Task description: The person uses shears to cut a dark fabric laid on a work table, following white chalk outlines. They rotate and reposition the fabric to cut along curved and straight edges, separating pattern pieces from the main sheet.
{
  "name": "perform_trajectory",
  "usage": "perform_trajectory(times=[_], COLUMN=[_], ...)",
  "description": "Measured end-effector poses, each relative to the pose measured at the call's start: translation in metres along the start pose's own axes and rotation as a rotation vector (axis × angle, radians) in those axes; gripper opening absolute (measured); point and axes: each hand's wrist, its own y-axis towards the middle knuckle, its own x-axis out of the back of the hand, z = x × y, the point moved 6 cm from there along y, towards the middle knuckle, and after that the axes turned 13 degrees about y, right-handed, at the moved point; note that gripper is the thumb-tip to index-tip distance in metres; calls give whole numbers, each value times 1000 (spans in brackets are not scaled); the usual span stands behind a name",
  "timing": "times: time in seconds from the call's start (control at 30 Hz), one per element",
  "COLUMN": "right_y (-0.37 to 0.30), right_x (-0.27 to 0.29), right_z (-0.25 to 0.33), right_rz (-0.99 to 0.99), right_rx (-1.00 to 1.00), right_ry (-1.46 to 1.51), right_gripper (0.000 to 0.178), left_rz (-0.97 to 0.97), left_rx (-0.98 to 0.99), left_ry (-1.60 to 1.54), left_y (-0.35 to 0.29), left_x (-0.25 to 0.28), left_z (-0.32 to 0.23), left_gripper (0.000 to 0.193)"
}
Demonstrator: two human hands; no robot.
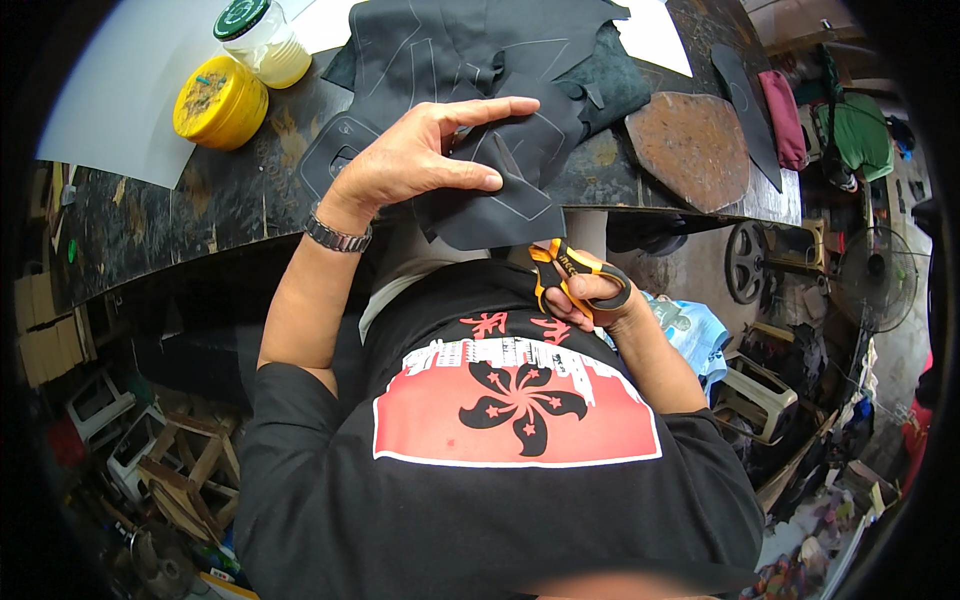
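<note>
My left hand [405, 158] holds a piece of black leather [495, 218] over the table's near edge. The thumb presses on its upper face and the index finger stretches across it; the other fingers are mostly hidden. Pale lines are drawn on the leather, and part of it is folded up. Close to my body, my right hand [602, 306] grips scissors [600, 268] with yellow-and-black handles. They are at the lower right corner of the leather; their blades barely show, so whether they touch it is unclear. A larger marked black leather sheet [405, 50] lies beyond.
On the dark worktable [140, 235] stand a yellow tub [221, 105] and a glass jar [268, 50] with a green lid. A brown slab [688, 150] lies near the right edge, beside a long black piece [745, 105]. A fan [877, 268] and stools [755, 395] stand lower right.
</note>
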Motion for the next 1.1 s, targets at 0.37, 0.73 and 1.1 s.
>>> perform_trajectory(times=[0.37,0.73,1.1], right_y=[-1,6,5], right_x=[-3,-1,-9], right_z=[8,2,-5], right_rz=[-16,75,83], right_rx=[-31,-27,11], right_ry=[-170,28,255], right_gripper=[48,46,42], left_rz=[-18,-58,-290], left_rx=[120,79,94], left_ry=[-96,-40,-241], left_y=[-1,0,-4], left_x=[3,0,-14], left_z=[-1,-3,4], left_gripper=[58,61,63])
